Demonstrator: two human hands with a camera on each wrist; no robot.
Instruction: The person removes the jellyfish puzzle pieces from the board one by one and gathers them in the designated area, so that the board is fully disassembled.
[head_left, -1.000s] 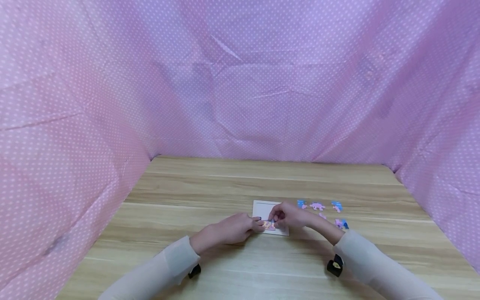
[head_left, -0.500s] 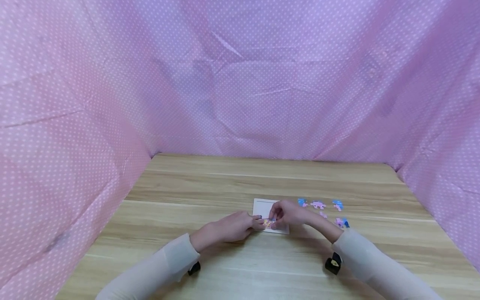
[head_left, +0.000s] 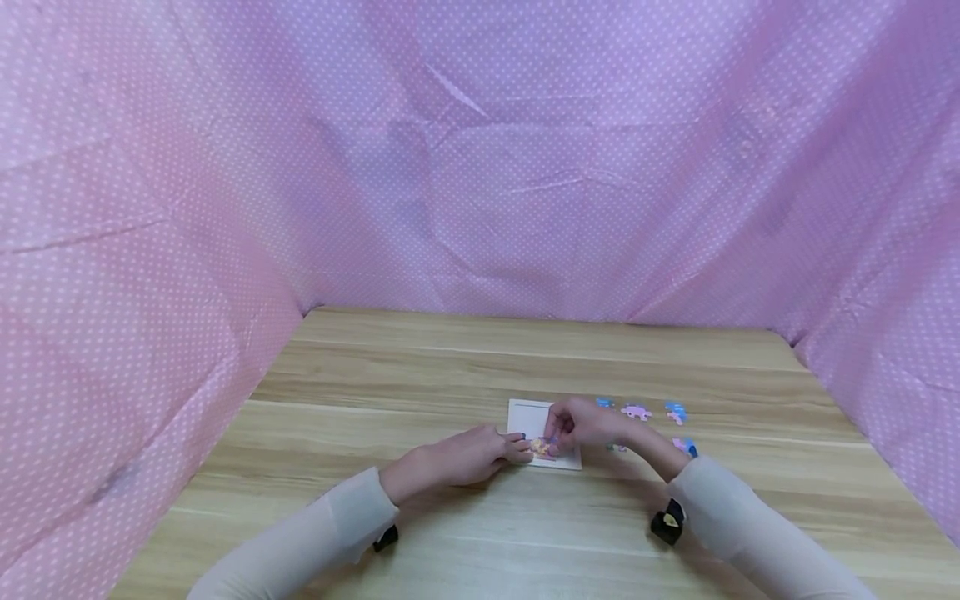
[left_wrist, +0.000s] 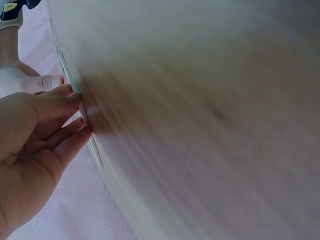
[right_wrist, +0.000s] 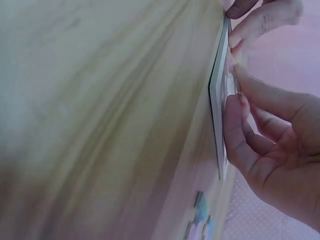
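Note:
A white puzzle tray (head_left: 528, 417) lies on the table, with joined yellow and pink puzzle pieces (head_left: 538, 448) along its near side. My left hand (head_left: 480, 456) reaches in from the left, its fingertips resting on the tray's left edge and the pieces beside it. In the left wrist view its fingers (left_wrist: 70, 145) are extended along the edge. Over the tray's right part, my right hand (head_left: 581, 422) pinches a puzzle piece between thumb and forefinger. The right wrist view shows this piece (right_wrist: 231, 84) low over the tray (right_wrist: 217, 95), mostly hidden by the fingers.
Several loose puzzle pieces lie right of the tray: a pink one (head_left: 636, 412), a blue and pink one (head_left: 676, 412) and another (head_left: 686, 447) near the right forearm. The forearm covers part of this group. Pink dotted cloth (head_left: 480, 208) hangs around the wooden table (head_left: 420, 367).
My right hand has shifted slightly right on the tray, still pinching the piece, and its forearm now covers more of the loose pieces. My left hand has stayed in place.

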